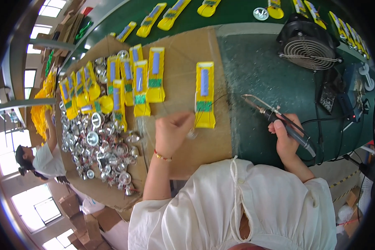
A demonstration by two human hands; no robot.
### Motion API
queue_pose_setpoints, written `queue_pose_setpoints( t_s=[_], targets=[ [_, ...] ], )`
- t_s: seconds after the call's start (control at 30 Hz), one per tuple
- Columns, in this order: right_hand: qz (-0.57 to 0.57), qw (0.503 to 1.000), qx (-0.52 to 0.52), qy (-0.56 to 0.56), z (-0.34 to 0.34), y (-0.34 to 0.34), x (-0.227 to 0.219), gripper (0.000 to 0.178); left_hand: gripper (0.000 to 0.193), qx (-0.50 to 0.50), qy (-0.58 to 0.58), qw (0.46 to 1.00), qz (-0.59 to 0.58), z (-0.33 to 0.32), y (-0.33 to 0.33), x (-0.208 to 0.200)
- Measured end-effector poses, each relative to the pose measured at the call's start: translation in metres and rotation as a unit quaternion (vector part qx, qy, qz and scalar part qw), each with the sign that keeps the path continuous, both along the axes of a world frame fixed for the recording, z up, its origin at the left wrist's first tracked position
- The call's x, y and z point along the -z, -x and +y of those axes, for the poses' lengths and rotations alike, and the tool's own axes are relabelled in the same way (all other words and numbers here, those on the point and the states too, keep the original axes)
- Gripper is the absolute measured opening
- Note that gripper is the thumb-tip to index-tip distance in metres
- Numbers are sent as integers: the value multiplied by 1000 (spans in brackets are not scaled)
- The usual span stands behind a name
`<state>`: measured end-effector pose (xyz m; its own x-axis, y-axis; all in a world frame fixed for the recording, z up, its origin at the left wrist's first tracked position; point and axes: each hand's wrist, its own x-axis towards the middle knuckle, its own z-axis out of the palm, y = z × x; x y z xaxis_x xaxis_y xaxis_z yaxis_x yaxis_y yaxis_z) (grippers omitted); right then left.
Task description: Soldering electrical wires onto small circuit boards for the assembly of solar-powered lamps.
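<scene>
My right hand is wrapped round a soldering iron, its metal tip and a thin feed tube pointing left over the green bench. In front of me a yellow plastic housing lies on cardboard, holding a blue cylindrical cell and a green circuit board, with thin dark wires rising from it. Beside the housing's lower end, my left hand is closed, fingers curled together. A small shiny piece shows just below its fingertips; what the fingers pinch is hidden.
Silvery lamp reflectors heap at the left, with several similar yellow housings above them. More housings line the far bench. A fan, wrench and cables stand right. Another person works at far left.
</scene>
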<state>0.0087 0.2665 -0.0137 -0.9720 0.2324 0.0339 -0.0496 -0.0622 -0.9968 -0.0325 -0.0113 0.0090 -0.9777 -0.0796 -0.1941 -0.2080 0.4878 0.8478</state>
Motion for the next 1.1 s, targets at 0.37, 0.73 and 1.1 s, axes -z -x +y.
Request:
queue_pose_setpoints(
  t_s=[0.37,0.73,1.1],
  targets=[
    [-52,998,21,32,6,3,16,17,18,118,291,939,137,121,231,1],
    [-52,998,13,-20,8,4,21,15,31,116,338,926,124,88,268,-6],
    [-24,998,31,-41,5,11,19,18,32,34,301,933,196,43,-5,-3]
  ],
)
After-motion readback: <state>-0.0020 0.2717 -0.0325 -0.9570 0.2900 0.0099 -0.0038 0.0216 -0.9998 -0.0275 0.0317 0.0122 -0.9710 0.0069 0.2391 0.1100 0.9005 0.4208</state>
